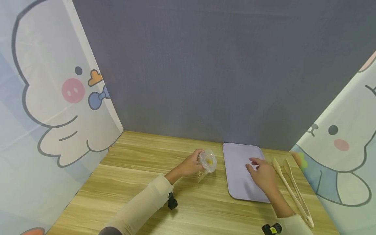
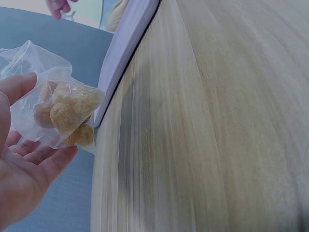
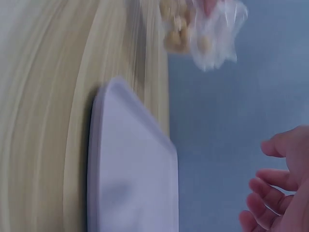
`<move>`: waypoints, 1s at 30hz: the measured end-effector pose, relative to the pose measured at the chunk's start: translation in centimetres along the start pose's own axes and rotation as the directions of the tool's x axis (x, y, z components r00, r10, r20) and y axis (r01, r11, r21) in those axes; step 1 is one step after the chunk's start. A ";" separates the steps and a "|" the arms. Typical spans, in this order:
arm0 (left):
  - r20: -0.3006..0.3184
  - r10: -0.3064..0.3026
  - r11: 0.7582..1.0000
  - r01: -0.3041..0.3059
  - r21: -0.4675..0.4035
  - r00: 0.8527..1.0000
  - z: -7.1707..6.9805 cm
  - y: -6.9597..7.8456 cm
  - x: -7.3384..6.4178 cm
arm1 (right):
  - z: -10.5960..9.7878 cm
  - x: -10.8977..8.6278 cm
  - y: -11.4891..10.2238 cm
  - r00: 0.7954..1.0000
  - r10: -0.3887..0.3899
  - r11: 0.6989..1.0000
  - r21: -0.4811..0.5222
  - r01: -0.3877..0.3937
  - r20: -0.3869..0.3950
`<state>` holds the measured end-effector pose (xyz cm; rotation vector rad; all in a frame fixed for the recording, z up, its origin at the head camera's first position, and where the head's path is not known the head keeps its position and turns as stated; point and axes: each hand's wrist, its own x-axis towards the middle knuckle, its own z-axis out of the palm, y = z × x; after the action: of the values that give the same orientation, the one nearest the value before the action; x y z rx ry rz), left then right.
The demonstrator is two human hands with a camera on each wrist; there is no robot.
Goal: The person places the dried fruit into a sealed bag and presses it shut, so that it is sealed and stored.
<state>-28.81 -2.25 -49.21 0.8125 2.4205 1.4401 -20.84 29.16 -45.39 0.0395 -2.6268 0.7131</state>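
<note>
My left hand (image 1: 191,164) grips a clear plastic bag (image 1: 207,160) by its upper part, thumb on one side and fingers on the other. Several round, rough, tan-brown food balls (image 2: 72,108) are bunched in the bag's lower part, as the left wrist view shows. The bag is held above the table, left of a pale purple tray (image 1: 241,176). Over the tray's right side hovers my right hand (image 1: 264,174), its fingers loosely bent and nothing between them. In the right wrist view, this hand (image 3: 277,186) appears beside the tray, apart from the bag.
Wooden tongs (image 1: 293,192) lie spread on the wood-grain table (image 1: 141,153), right of the tray and close to my right forearm. A grey panel (image 1: 205,71) rises behind the table's back edge. Cartoon-printed cloths (image 1: 58,140) hang at both sides.
</note>
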 end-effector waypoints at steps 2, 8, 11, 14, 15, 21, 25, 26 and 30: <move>0.000 -0.003 1.000 0.003 0.004 1.000 0.0 0.0 0.0 | 0.7 0.0 -1.0 1.000 -0.015 1.000 0.022 0.015 0.017; 0.001 -0.012 1.000 0.012 -0.001 1.000 0.0 0.2 0.0 | 2.3 -0.4 -4.3 0.995 -0.070 0.995 0.077 0.065 0.068; 0.004 -0.015 1.000 0.015 -0.005 1.000 0.0 0.2 0.0 | 2.8 -0.7 -6.0 0.990 -0.106 0.991 0.098 0.096 0.096; 0.003 -0.017 1.000 0.017 -0.006 1.000 0.0 0.3 0.0 | 3.3 -0.8 -7.3 0.984 -0.127 0.987 0.112 0.113 0.123; 0.003 -0.019 1.000 0.019 -0.007 1.000 0.0 0.3 0.0 | 3.5 -0.9 -7.6 0.983 -0.130 0.987 0.116 0.115 0.133; 0.008 -0.011 1.000 0.012 -0.015 1.000 0.1 0.4 0.0 | 4.4 -0.9 -8.8 0.971 -0.147 0.980 0.162 0.116 0.190; 0.016 -0.002 1.000 0.002 -0.023 1.000 0.3 0.2 0.1 | 4.8 -0.9 -9.9 0.968 -0.151 0.977 0.181 0.115 0.202; 0.018 0.000 1.000 0.000 -0.024 1.000 0.3 0.2 0.2 | 4.9 -1.0 -10.1 0.967 -0.149 0.977 0.183 0.111 0.206; 0.016 0.005 1.000 -0.005 -0.010 1.000 0.6 0.0 0.3 | 5.4 -1.1 -10.7 0.965 -0.156 0.976 0.185 0.118 0.210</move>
<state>-28.81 -1.64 -49.47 0.8258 2.3994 1.4408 -20.52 17.15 -44.96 0.3694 -2.7305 0.9310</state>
